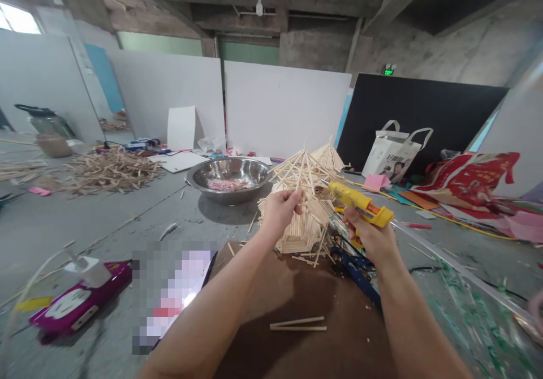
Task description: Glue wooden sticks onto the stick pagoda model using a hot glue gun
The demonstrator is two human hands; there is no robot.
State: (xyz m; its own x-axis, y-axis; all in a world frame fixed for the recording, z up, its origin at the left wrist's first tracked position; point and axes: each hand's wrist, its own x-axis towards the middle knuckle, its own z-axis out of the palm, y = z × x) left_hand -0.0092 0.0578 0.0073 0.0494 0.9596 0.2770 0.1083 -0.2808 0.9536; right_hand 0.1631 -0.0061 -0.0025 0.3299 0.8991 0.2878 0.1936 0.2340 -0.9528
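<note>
A model pagoda (299,237) built from thin wooden sticks stands in front of me, with an open, spoked roof. My left hand (282,212) is closed in a pinch at that roof, on a slim wooden stick (300,180) that slants up towards the peak. The fingertips partly hide where it ends. In my right hand (373,240) is a yellow hot glue gun (358,199), its nozzle pointing left at the roof, close to the left fingers. A brown board (305,294) lies beneath the model, and loose sticks (298,328) rest near its front.
A steel basin (231,178) stands behind the model, left of it. Farther left is a heap of sticks (114,172). A phone (182,294) and a purple power strip (82,300) lie at left. Blue-handled pliers (360,277) and clear glue sticks (458,305) are at right.
</note>
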